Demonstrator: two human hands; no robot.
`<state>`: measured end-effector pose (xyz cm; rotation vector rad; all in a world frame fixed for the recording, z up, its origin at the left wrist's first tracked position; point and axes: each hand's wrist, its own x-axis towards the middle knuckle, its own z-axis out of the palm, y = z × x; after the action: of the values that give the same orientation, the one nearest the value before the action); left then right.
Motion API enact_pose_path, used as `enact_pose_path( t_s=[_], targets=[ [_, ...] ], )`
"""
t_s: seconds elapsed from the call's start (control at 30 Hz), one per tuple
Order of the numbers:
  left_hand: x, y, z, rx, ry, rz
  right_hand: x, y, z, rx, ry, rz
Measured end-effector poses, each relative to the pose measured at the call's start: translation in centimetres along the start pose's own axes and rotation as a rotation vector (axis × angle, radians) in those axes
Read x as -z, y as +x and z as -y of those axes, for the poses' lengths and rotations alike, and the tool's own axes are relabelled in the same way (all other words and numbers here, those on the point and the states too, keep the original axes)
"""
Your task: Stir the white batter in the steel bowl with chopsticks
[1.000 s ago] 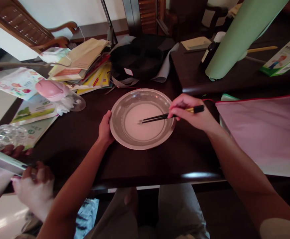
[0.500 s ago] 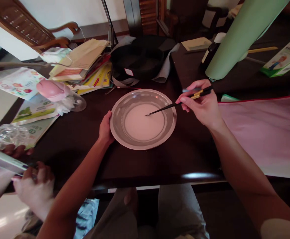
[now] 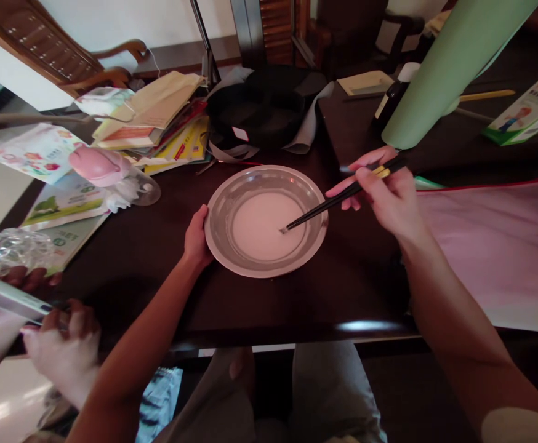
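Note:
A round metal basin (image 3: pixel 223 243) rests on the dark table, holding a milky, pinkish-white liquid (image 3: pixel 260 224). At its left rim my left hand (image 3: pixel 197 239) grips the edge, thumb on top and the other fingers hidden beneath. My right hand (image 3: pixel 389 191), to the right of the basin, is closed around a pair of black chopsticks (image 3: pixel 322 206) with gold bands. They slant down over the right rim, and their tips dip into the liquid right of its middle.
Another person's hands (image 3: pixel 66 344) hold a phone-like device (image 3: pixel 8 298) at lower left. Behind the basin lie a black bag (image 3: pixel 260 111) and piled envelopes (image 3: pixel 153 111). A pink-lidded bottle (image 3: pixel 98 166) lies left. A green roll (image 3: pixel 449 74), dark bottle (image 3: pixel 391 101) and pink cloth (image 3: pixel 490 246) are right.
The chopstick tips have moved right and slightly nearer me in the liquid. My right hand has shifted a little to the right; my left hand and the basin stay put.

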<state>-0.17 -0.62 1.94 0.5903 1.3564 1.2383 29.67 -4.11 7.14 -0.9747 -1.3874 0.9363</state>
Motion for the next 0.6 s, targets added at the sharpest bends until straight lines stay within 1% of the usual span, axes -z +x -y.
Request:
enact_pose_path(
  t_s=[0.1, 0.13, 0.2, 0.3, 0.33, 0.4, 0.5, 0.57, 0.6],
  targets=[
    [0.0, 0.0, 0.0, -0.012, 0.006, -0.014, -0.9, -0.3, -0.1, -0.040, -0.025, 0.132],
    [0.0, 0.0, 0.0, -0.016, 0.007, -0.018, -1.1, -0.4, -0.2, -0.032, -0.040, 0.146],
    [0.0, -0.1, -0.1, -0.015, 0.006, -0.022, -0.9, -0.2, -0.4, 0.000, -0.066, 0.109],
    [-0.1, -0.2, -0.1, 0.006, -0.001, -0.021, 0.3, 0.2, -0.4, 0.022, -0.035, 0.015],
    [-0.2, -0.2, -0.2, 0.010, -0.003, -0.019, 0.7, 0.3, -0.4, 0.013, -0.015, 0.012],
    [-0.2, -0.3, -0.2, 0.009, -0.006, -0.012, 0.6, 0.3, -0.3, -0.011, -0.001, 0.048],
    [-0.2, -0.2, -0.2, -0.001, -0.007, -0.008, -0.6, -0.1, -0.4, -0.016, -0.033, 0.120],
    [-0.1, -0.1, -0.1, -0.004, -0.009, -0.010, -0.9, -0.1, -0.5, -0.007, -0.061, 0.118],
    [0.0, -0.1, -0.1, -0.004, -0.010, -0.009, -0.7, 0.0, -0.6, -0.008, -0.075, 0.095]
  ],
)
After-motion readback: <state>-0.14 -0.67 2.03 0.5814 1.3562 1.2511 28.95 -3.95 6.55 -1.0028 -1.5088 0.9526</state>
